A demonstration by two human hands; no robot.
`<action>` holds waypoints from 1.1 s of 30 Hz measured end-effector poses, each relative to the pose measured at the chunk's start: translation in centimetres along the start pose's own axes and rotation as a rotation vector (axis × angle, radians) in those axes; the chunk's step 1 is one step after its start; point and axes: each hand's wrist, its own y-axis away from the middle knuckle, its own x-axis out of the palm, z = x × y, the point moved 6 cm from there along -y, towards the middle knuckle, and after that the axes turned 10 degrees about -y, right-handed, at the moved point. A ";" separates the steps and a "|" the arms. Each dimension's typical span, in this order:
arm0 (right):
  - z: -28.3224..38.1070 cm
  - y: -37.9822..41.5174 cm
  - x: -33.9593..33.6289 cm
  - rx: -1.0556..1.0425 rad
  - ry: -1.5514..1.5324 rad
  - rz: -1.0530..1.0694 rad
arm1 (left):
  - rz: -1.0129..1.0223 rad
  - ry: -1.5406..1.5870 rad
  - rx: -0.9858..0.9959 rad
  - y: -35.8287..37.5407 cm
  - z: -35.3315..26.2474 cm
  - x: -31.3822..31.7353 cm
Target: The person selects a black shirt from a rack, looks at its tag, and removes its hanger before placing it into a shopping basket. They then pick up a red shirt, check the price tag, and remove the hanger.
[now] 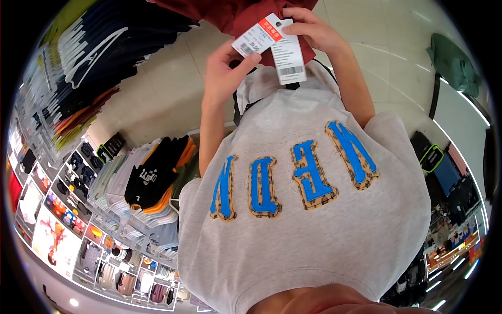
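Apparently I'm at the inspecting step, left grip [222,69] pinching the red-banded tag [256,38], right grip [317,34] pinching the white tag [288,55], which next calls for steadiness.

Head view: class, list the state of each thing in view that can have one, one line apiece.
Left hand, thumb closed on the orange-topped tag
Right hand, thumb pressed on the white tag
Orange-topped tag, tilted, print showing
White tag, print showing
Dark red garment, loosely bunched
Black T-shirt, hanging, front showing
Grey shirt, worn
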 end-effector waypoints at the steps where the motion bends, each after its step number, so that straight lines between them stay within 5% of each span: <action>1: 0.2 0.1 0.2 0.002 0.046 -0.015 | 0.031 0.007 -0.042 0.2 0.6 0.1; 7: 0.9 -0.1 0.9 -0.033 0.210 0.014 | -0.167 0.316 -0.063 0.0 0.8 -1.0; 18: 2.0 -0.3 1.5 -0.104 0.289 -0.006 | -0.241 0.332 -0.023 -0.9 -0.4 -1.2; 20: 3.0 -0.6 3.4 -0.137 0.286 0.243 | -0.243 0.305 -0.024 -1.0 -0.5 -1.3; 33: 2.6 -1.2 3.1 -0.104 0.163 0.213 | -0.246 0.300 -0.023 -1.2 -0.1 -1.3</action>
